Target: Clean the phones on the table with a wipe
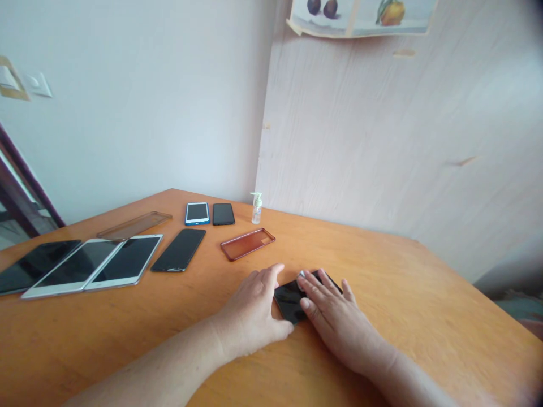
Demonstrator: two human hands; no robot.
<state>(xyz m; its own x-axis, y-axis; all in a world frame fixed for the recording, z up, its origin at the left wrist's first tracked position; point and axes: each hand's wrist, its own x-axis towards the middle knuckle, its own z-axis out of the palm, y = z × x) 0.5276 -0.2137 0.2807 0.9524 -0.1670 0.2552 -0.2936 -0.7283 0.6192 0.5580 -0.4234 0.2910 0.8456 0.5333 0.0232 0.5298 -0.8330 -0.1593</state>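
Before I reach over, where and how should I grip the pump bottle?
Probably grip the pump bottle around its clear body, below the pump head, coming from the right: it stands upright, its spout points left, a dark phone lies to its left and the reddish case nearer you.

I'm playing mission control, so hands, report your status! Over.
Left hand: curved around left end of black phone. Right hand: spread over it, something white at fingertips. Phone: flat on table, right hand hiding part.
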